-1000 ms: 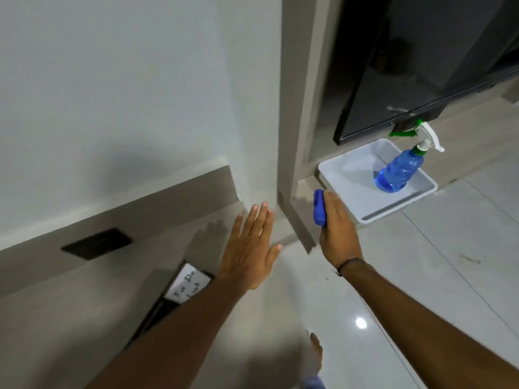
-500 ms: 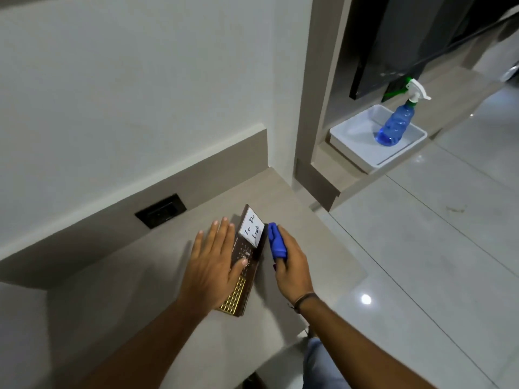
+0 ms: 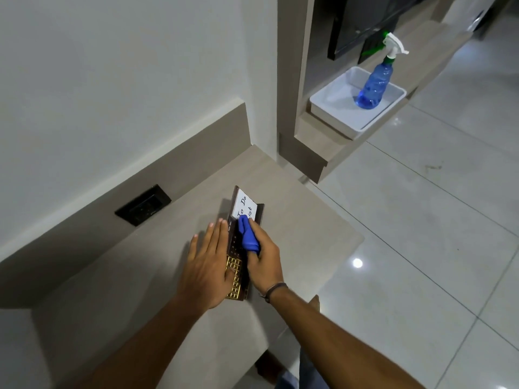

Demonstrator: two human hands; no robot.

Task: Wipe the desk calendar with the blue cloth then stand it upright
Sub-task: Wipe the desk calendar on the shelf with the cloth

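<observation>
A dark brown desk calendar [image 3: 234, 249] with gold grid cells and a white "To Do List" card lies flat on the beige desk [image 3: 295, 228]. My left hand [image 3: 206, 266] rests flat, fingers together, on the calendar's left side and covers part of it. My right hand [image 3: 262, 259] is closed around a bunched blue cloth [image 3: 247, 234], which presses on the calendar just below the white card.
A black wall socket [image 3: 143, 204] sits in the desk's back panel. To the right, a white tray [image 3: 331, 108] on a low shelf holds a blue spray bottle [image 3: 375, 84]. A dark screen [image 3: 365, 18] hangs above it. Glossy floor tiles lie right of the desk.
My right hand moved the blue cloth from beside the calendar onto its face. My left hand stays pressed on the calendar. The view has dropped from the wall to the desk.
</observation>
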